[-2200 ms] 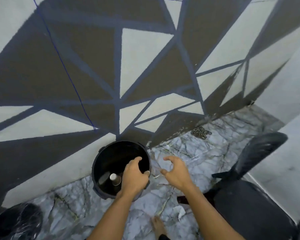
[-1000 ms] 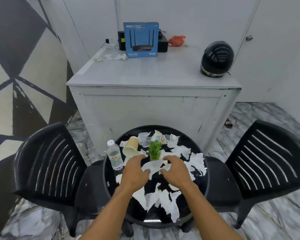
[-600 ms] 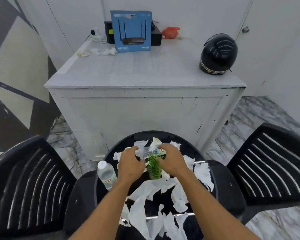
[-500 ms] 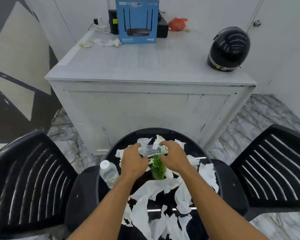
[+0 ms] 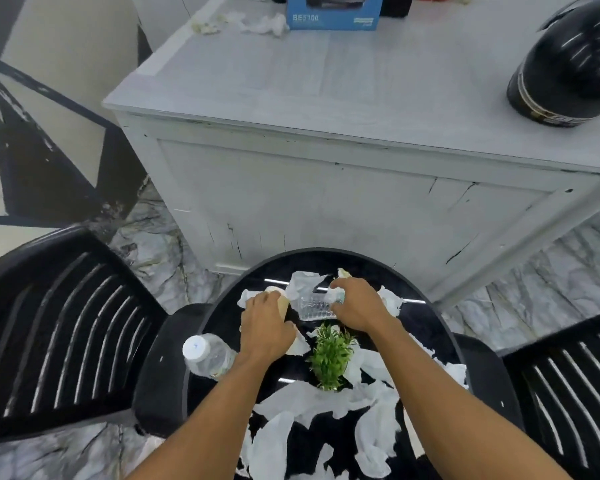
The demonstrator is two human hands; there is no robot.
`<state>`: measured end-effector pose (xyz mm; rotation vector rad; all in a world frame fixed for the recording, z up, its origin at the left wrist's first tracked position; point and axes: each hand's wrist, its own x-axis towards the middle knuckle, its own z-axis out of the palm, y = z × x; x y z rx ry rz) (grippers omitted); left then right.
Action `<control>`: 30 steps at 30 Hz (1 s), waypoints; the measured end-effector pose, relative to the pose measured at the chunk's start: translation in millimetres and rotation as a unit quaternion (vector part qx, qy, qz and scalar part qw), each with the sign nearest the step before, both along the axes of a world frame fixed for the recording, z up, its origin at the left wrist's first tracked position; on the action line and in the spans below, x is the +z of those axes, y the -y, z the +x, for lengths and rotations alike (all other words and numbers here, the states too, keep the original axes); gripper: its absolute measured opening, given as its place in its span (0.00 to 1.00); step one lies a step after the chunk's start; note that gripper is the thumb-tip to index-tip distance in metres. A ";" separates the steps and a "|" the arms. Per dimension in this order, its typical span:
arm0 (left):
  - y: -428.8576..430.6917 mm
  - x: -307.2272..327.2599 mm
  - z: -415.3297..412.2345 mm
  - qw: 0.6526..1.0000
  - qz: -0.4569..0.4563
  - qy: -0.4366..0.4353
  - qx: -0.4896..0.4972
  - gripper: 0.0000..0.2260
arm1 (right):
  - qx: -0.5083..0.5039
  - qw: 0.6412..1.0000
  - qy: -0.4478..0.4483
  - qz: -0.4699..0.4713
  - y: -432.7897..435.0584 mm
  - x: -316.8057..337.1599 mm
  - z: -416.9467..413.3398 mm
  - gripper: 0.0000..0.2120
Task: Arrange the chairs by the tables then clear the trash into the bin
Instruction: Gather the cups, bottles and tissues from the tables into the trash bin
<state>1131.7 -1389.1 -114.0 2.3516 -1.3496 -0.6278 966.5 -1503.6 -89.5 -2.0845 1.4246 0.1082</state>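
Two bits of trash get one reach: my left hand (image 5: 265,323) curls round the cup (image 5: 280,301), my right hand (image 5: 357,306) grips the crushed bottle (image 5: 314,306) between them, beyond the plant (image 5: 329,362) on the surface (image 5: 416,327), likely so both go to the bin together.

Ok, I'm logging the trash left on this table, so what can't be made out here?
All in the head view:
paper cup: mostly hidden under the left hand.
clear bottle: one end covered by the right hand.
blue box: top cut off by the upper edge.
black helmet: cut by the right edge.
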 end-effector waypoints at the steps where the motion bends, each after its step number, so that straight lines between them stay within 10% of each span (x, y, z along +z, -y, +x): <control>1: 1.7 -2.7 -1.1 1.000 0.008 0.017 0.004 0.20 | 0.011 1.000 -0.007 0.003 4.7 -5.5 -1.0 0.23; 14: -1.6 -12.1 -20.3 0.993 0.031 0.060 0.099 0.34 | 0.133 0.984 -0.070 -0.093 24.9 -42.9 -16.6 0.29; 22: -12.6 53.3 -22.8 0.978 -0.151 0.010 0.145 0.35 | -0.013 0.984 0.118 -0.129 15.9 42.1 -6.9 0.21; 30: -72.7 172.4 14.5 0.917 -0.359 0.034 0.171 0.35 | -0.060 0.922 0.319 -0.213 -58.1 180.5 68.7 0.32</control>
